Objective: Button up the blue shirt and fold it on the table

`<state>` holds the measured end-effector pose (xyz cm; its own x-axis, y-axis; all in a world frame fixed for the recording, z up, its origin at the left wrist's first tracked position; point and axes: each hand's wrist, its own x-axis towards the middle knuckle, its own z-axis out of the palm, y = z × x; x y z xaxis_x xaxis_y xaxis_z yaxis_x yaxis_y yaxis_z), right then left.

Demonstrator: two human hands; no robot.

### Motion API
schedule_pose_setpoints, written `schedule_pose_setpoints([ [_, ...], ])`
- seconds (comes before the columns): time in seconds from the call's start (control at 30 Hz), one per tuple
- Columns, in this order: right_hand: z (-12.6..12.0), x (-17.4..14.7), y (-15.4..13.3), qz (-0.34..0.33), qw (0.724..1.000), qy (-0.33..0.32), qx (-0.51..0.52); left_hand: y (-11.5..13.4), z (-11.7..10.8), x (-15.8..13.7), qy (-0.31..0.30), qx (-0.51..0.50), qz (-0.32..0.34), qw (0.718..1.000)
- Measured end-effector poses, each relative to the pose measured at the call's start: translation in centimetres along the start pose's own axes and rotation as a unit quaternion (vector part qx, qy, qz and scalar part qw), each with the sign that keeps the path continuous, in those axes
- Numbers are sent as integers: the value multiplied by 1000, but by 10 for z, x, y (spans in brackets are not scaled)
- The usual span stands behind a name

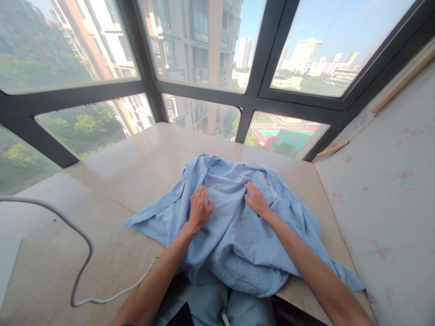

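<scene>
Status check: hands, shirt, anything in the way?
Left hand, right hand open over shirt. Shirt spread, rumpled. Cable beside left forearm, clear of shirt where visible; might catch the arm.

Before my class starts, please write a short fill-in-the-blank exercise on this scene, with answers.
The shirt is light ____.
A row of ____ runs along the shirt's edge at picture left.
The ring is worn on the ____ hand.
The wall at picture right shows pink ____.
Missing words: blue; buttons; left; flowers.
</scene>
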<state>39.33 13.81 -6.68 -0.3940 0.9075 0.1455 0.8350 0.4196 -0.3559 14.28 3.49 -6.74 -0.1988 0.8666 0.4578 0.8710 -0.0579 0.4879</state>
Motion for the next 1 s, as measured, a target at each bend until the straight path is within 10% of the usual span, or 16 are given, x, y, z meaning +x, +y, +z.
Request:
schedule_pose_setpoints([
  [0.27,-6,-6,-58,-157,972,72,160,-56,-26,49,-11,53,17,998],
  [0.6,3,-16,-104,-244,948,-8,206,-128,-61,71,-104,46,68,991],
  [0.87,11,-10,-128,-274,936,-34,217,-132,-61,98,-18,33,-77,996],
  [1.0,9,-5,-151,-290,932,-41,214,-136,-68,114,-156,-46,-159,974],
])
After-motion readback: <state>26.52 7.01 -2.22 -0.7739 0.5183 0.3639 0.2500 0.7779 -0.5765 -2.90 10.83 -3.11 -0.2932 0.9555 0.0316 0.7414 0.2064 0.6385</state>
